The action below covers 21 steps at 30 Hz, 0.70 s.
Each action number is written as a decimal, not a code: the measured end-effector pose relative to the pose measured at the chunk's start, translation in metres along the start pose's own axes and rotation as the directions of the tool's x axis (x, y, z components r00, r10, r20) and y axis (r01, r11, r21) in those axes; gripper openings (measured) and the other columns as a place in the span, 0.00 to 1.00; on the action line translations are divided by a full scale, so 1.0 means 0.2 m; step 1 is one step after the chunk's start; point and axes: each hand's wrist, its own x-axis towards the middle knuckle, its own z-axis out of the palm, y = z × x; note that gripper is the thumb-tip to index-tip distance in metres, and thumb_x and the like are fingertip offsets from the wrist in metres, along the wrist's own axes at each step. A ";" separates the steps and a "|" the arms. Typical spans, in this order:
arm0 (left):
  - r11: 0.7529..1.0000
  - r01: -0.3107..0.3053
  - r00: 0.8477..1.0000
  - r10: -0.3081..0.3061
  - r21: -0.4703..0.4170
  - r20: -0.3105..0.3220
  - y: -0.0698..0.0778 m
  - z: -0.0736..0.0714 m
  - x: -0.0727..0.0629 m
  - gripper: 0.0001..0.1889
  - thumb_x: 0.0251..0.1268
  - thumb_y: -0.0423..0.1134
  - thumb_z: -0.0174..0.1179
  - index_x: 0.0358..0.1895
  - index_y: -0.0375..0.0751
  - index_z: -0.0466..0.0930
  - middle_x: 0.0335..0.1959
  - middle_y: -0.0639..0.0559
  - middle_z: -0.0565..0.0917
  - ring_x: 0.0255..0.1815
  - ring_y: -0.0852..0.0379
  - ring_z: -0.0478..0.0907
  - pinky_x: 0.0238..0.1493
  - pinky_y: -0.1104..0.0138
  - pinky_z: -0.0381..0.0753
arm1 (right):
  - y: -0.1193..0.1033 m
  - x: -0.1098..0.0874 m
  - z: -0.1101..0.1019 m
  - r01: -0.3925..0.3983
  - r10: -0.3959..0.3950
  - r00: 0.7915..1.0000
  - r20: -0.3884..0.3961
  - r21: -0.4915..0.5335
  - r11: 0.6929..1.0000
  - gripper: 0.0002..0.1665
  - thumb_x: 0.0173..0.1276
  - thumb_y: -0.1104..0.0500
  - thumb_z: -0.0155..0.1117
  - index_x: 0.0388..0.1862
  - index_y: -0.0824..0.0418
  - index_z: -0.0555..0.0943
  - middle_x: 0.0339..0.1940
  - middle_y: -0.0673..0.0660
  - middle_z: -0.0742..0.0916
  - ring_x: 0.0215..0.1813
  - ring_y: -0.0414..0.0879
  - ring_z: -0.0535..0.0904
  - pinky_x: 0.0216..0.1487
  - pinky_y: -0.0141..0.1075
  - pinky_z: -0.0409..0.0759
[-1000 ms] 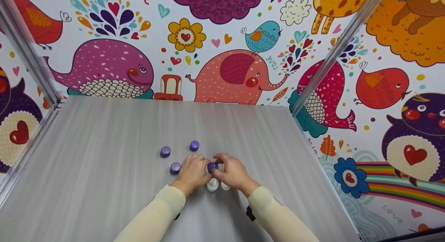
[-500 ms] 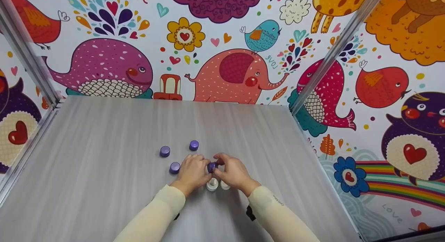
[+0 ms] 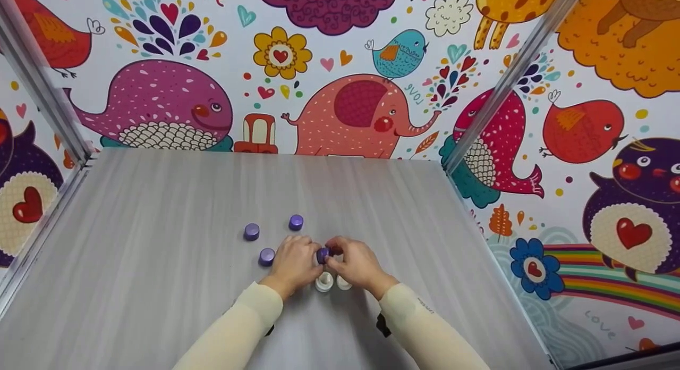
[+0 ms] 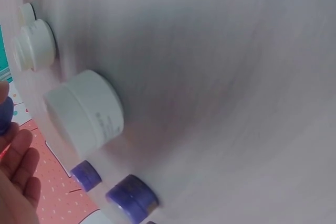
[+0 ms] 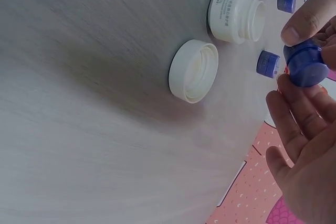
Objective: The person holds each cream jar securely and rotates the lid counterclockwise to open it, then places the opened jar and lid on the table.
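A small purple jar (image 3: 323, 255) is held off the table between both hands. The left hand (image 3: 295, 259) grips it from the left, its thumb along the side in the right wrist view. From the right, the right hand (image 3: 357, 262) pinches the same jar, with its lower fingers spread in the right wrist view. Just below the hands stands an uncapped white jar (image 3: 324, 282), with a white lid (image 5: 193, 72) lying inner side up beside it. A larger white jar (image 4: 86, 113) stands on the table, hidden by the left hand in the head view.
Three more purple jars stand left of the hands: one near (image 3: 267, 257), one farther left (image 3: 252, 232), one farther back (image 3: 296, 222). The grey table (image 3: 159, 285) meets patterned walls (image 3: 329, 51) at the back and sides.
The right hand's fingers have shifted slightly at the purple jar. Both hands stay in nearly the same place, and the jars on the table have not moved.
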 end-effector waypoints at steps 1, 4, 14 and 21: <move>1.000 0.001 1.000 -0.001 0.000 0.004 0.00 0.00 0.00 0.17 0.44 0.47 0.72 0.36 0.39 0.87 0.29 0.51 0.81 0.34 0.48 0.77 0.42 0.57 0.73 | 0.00 0.00 0.00 0.005 -0.005 1.000 -0.002 -0.001 1.000 0.18 0.62 0.54 0.66 0.51 0.58 0.83 0.41 0.50 0.88 0.44 0.44 0.83 0.46 0.41 0.80; 1.000 0.005 1.000 -0.005 0.002 0.021 0.00 -0.01 0.00 0.18 0.44 0.47 0.72 0.37 0.39 0.87 0.30 0.51 0.81 0.35 0.48 0.77 0.42 0.56 0.73 | 0.00 0.00 0.00 -0.004 0.004 1.000 0.003 0.016 1.000 0.21 0.62 0.53 0.66 0.53 0.58 0.82 0.42 0.51 0.88 0.44 0.47 0.84 0.45 0.41 0.80; 1.000 -0.017 1.000 0.017 0.003 0.001 -0.01 0.00 0.00 0.18 0.43 0.48 0.73 0.36 0.40 0.87 0.29 0.51 0.81 0.33 0.49 0.77 0.40 0.57 0.73 | 0.00 -0.01 -0.01 -0.015 0.015 1.000 0.009 0.006 1.000 0.15 0.66 0.52 0.65 0.48 0.56 0.84 0.41 0.50 0.88 0.43 0.44 0.83 0.43 0.40 0.80; 1.000 -0.019 1.000 0.019 0.006 0.012 0.00 0.00 0.00 0.18 0.43 0.47 0.72 0.36 0.39 0.87 0.28 0.51 0.80 0.32 0.48 0.77 0.40 0.56 0.72 | 0.00 -0.01 -0.01 -0.012 0.012 1.000 0.004 0.020 1.000 0.20 0.63 0.53 0.64 0.52 0.58 0.82 0.42 0.50 0.87 0.44 0.45 0.82 0.44 0.41 0.79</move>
